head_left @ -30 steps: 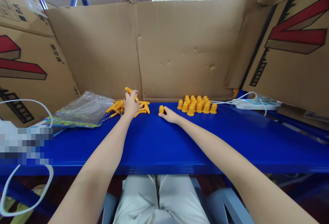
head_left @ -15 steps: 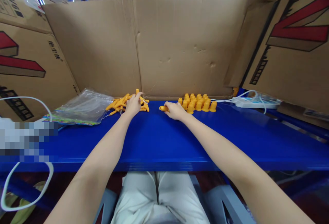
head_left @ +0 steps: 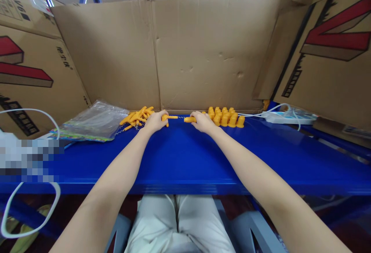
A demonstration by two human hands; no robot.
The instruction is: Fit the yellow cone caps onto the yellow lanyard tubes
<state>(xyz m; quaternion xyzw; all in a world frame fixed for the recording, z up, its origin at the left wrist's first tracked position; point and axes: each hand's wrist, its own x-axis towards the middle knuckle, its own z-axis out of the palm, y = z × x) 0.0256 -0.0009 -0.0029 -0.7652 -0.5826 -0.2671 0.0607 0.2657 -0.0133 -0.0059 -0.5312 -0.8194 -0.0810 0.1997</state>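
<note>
Left grip is clenched on an orange ribbed stick, which is held level just above the blue bench, free end pointed right. Right grip is closed on an orange cap, turned on its side toward the stick; whether the two touch cannot be told. A pile of orange sticks is seen just left of the left grip, and a cluster of upright orange caps just right of the right grip. A clear plastic bag is laid farther left, and a white power strip far right.
</note>
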